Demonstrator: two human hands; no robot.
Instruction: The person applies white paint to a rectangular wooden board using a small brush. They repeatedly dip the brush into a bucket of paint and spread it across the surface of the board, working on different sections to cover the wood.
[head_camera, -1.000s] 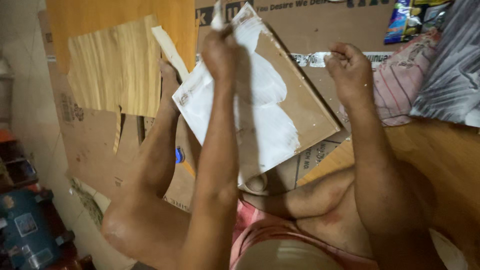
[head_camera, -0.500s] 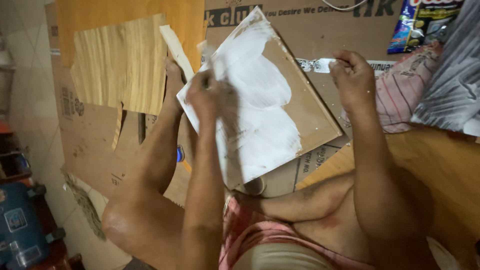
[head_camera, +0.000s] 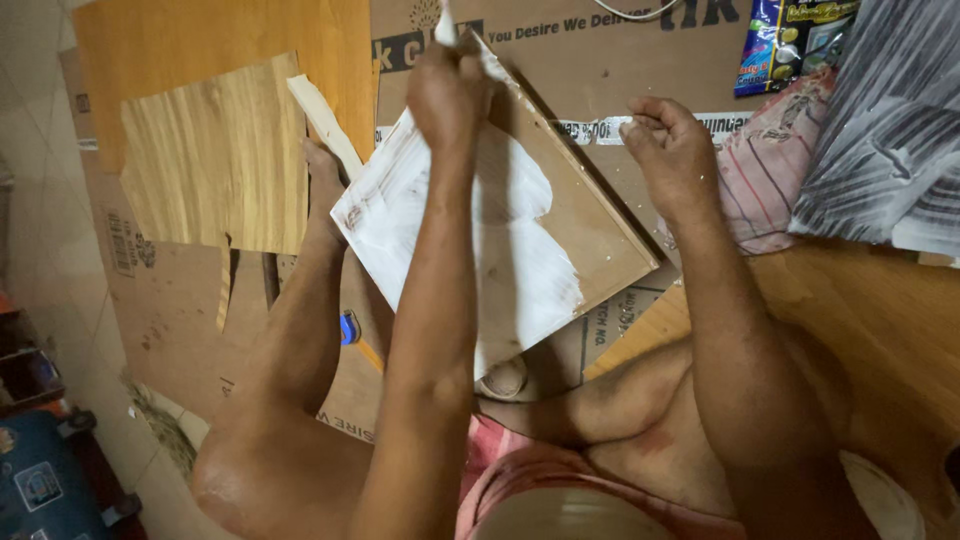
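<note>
A square brown board (head_camera: 590, 230) leans tilted over my legs, and white paste (head_camera: 520, 280) is smeared across most of its face. My left hand (head_camera: 447, 95) is at the board's top corner, closed round a small white tool (head_camera: 443, 18) that touches the board. My right hand (head_camera: 672, 150) is a closed fist just off the board's right edge, over the cardboard (head_camera: 610, 60). Nothing shows inside that fist. My left leg lies under the board's left side, with the foot by a thin pale wood strip (head_camera: 322, 115).
Light wood veneer sheets (head_camera: 215, 150) lie on the flattened cardboard at the left. A striped pink cloth (head_camera: 770, 175), a grey streaked sheet (head_camera: 885, 120) and a snack packet (head_camera: 790, 40) lie at the upper right. A blue machine (head_camera: 40, 480) sits at the bottom left.
My left hand went down to the middle of the board, then back up to its top corner, dragging the white tool. The right fist has barely moved.
</note>
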